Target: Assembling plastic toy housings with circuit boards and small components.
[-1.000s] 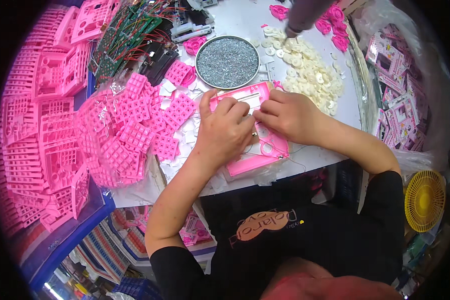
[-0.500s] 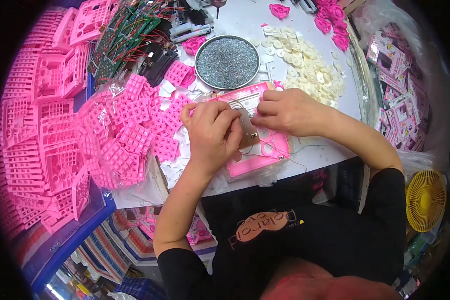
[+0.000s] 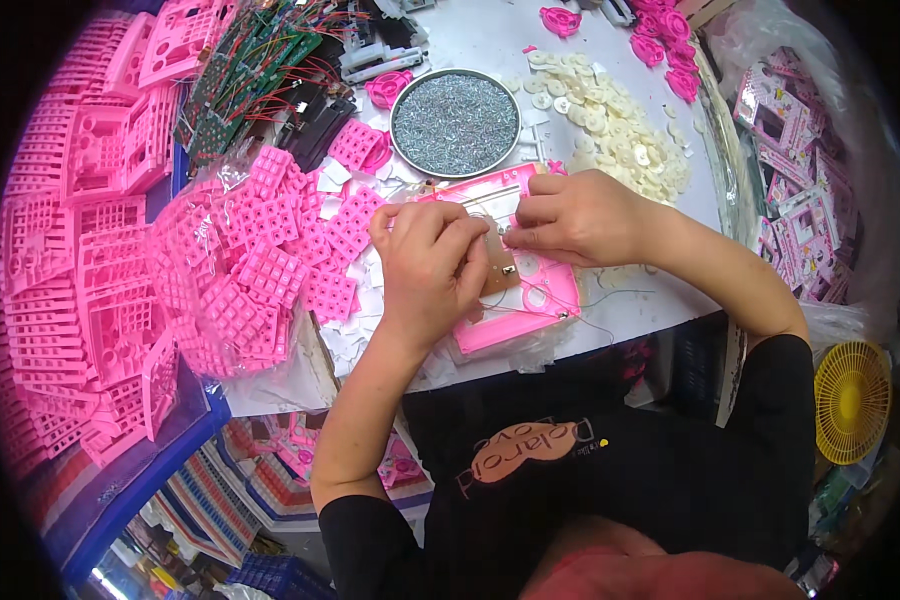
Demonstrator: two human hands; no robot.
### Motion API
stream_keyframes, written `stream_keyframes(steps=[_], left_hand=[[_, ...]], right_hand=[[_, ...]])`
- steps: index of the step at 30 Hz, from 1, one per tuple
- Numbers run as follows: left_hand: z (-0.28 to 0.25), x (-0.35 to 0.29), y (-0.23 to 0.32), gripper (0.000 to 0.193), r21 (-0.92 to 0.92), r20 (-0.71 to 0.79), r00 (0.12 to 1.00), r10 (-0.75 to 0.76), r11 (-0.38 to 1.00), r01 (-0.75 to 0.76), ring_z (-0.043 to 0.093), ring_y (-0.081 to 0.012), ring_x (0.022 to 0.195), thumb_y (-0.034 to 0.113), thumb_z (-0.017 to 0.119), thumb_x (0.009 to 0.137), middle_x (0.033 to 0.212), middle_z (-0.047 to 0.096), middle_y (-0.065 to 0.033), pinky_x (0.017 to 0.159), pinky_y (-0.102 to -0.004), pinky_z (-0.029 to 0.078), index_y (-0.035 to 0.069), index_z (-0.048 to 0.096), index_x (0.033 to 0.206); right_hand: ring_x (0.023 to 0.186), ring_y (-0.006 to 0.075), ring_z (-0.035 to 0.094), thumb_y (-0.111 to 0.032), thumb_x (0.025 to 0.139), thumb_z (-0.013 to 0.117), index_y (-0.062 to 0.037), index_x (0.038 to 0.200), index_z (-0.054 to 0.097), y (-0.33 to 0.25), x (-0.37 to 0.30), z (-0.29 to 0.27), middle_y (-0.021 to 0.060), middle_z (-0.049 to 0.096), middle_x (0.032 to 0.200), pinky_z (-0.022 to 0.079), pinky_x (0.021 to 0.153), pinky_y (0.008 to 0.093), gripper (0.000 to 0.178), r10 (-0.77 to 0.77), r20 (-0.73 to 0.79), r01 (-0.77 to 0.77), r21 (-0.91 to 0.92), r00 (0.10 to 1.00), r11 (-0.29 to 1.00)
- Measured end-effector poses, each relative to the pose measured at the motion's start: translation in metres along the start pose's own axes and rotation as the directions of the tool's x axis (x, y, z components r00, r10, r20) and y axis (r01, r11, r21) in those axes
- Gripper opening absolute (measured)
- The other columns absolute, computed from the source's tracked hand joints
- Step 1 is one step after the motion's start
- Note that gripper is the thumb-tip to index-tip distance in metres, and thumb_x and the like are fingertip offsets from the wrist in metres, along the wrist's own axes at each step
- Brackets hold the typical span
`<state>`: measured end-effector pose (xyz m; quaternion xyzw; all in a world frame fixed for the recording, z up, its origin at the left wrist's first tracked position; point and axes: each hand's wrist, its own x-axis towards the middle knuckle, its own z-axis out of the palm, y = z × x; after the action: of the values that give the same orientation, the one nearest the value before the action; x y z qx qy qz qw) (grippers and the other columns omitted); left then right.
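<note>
A pink plastic casing lies on the table in front of me, with a small brown circuit board over its middle. Thin wires run out from the casing to the right. My left hand is closed, its thumb and fingertips pinching at the board's left edge. Over the right side of the casing, my right hand is closed too, fingertips pressed together close to the board. Whatever those right fingers hold is hidden or too small to name.
Behind the casing stands a round tin of small screws. Cream plastic discs are heaped to its right. Pink keypads pile up on the left, with pink casings beyond and green circuit boards behind. A yellow fan grille is at far right.
Both hands stay at the board, with only slight shifts of the fingers. The left hand has moved a touch to the right; the casing keeps its place.
</note>
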<state>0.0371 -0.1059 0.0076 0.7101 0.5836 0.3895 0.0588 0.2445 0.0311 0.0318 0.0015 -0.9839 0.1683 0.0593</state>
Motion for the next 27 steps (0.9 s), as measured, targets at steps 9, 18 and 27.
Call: stream_keyframes(steps=[9, 18, 27], left_hand=[[-0.003, 0.003, -0.001, 0.014, 0.019, 0.042, 0.999, 0.009, 1.0, -0.01, 0.061, -0.0219, 0.092, 0.008, 0.072, 0.077, 0.093, 0.064, -0.0014, 0.094, -0.0432, 0.034, 0.012, 0.071, 0.091], [-0.017, 0.0, -0.008, 0.015, 0.065, -0.075, 0.996, -0.043, 0.997, 0.048, 0.061, -0.0226, 0.092, 0.009, 0.072, 0.077, 0.093, 0.065, -0.0023, 0.093, -0.0425, 0.034, 0.012, 0.071, 0.092], [-0.023, -0.001, -0.016, 0.014, 0.047, -0.097, 0.991, -0.087, 0.995, 0.092, 0.061, -0.0212, 0.091, 0.01, 0.073, 0.078, 0.094, 0.067, -0.0018, 0.093, -0.0403, 0.034, 0.013, 0.071, 0.092]], right_hand=[[0.092, 0.0243, 0.062, -0.018, 0.085, 0.071, -0.0102, 0.096, 0.074, 0.0, -0.005, -0.008, 0.0031, 0.064, 0.089, 0.054, 0.074, 0.0383, 0.014, 0.179, -0.062, -0.157, 0.261, 0.982, 0.952], [0.092, 0.025, 0.062, -0.017, 0.083, 0.072, -0.0098, 0.095, 0.074, -0.012, 0.0, 0.001, 0.004, 0.063, 0.087, 0.054, 0.072, 0.0377, 0.014, 0.172, -0.048, -0.164, 0.134, 0.984, 0.977], [0.077, 0.0314, 0.067, -0.021, 0.084, 0.069, -0.0091, 0.08, 0.07, -0.006, 0.016, 0.001, 0.0083, 0.066, 0.077, 0.053, 0.067, 0.0427, 0.013, 0.357, -0.054, -0.349, 0.122, 0.933, 0.929]])
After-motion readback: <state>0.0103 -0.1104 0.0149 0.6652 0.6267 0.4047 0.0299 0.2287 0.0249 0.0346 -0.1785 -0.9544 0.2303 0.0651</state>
